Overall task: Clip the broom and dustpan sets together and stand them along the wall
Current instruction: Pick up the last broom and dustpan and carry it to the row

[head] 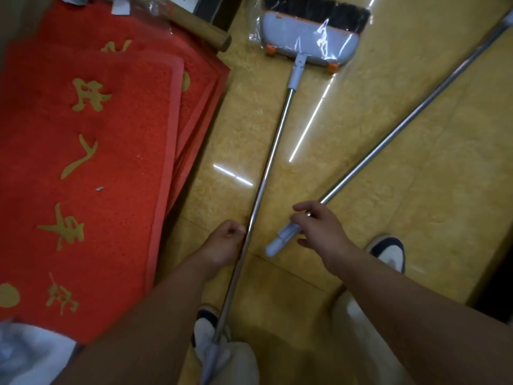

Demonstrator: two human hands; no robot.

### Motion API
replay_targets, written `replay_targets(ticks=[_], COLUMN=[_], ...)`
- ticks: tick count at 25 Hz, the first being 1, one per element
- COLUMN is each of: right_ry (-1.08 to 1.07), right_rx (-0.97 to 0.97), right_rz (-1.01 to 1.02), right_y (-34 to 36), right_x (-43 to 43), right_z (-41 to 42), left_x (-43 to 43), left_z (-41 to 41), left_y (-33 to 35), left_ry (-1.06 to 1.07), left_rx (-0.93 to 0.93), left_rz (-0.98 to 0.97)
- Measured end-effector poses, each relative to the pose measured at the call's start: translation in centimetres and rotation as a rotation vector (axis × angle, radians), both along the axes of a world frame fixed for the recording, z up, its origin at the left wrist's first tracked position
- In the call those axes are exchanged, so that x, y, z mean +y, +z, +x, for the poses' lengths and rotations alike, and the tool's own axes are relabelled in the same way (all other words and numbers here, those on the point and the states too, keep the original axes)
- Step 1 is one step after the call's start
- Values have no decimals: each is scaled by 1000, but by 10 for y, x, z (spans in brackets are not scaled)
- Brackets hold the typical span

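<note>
Broom [309, 37] on the yellow floor [416, 218] at the far side: grey head with orange trim, black bristles, wrapped in clear plastic. Leans back toward the person by its metal pole [272, 151], lower end down beside the leg.

Left hand [226, 241] just at the left side of this pole, forearm stretched forward and down. Fingers curled into the palm, thumb and forefinger touching the metal; cannot tell if really gripping or only pressing against it.

Right hand [319, 229] stretched forward, palm down, over second pole [402, 125]. Closes around it just above the grey plastic end grip [281, 241], forefinger a little lifted, thumb below. Pole itself slanting from this hand up to the top right corner and out of view. Both poles close together at the hands but not touching, wider apart toward the far side.

Stack of red mats [97, 162] with gold characters at the left, wooden roll [202, 30] lying across its far corner. White shoe [388, 254] with dark trim on the floor beside the right wrist, second shoe [205, 329] under the broom pole.
</note>
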State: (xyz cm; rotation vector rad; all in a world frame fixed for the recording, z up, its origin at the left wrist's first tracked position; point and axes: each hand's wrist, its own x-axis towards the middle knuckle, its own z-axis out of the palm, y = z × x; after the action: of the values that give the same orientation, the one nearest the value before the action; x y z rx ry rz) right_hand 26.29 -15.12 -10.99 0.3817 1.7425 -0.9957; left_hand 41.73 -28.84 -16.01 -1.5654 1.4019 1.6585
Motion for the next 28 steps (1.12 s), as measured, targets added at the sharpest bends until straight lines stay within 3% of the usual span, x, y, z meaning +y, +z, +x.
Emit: replay_targets(ticks=[2,6,9,14,17,20,23,28], right_ry=[21,49,77,115,143,135,107,297], right_rx=[-26,-22,-18,23,78,150,139,222], right_rz=[-5,16,46,25,3,4,-43,-122], right_y=[19,32,7,-29,-24,4,57,154], right_x=[-3,4,5,-8,-3,4,-3,-12], right_z=[4,9,15,29,37,45,48,41], left_x=[9,18,18,22,27,30,23,-13], left_z=[4,36,53,67,70,67,56,21], left_y=[25,26,4,-39,-32,6,78,199], left_ry=[-22,-71,-223,-239,-275,-166,-97,-107], left_rx=[-30,-173,-344,-367,-244,-61,46,187], left_rz=[62,-22,-141,-134,-126,-72,61,49])
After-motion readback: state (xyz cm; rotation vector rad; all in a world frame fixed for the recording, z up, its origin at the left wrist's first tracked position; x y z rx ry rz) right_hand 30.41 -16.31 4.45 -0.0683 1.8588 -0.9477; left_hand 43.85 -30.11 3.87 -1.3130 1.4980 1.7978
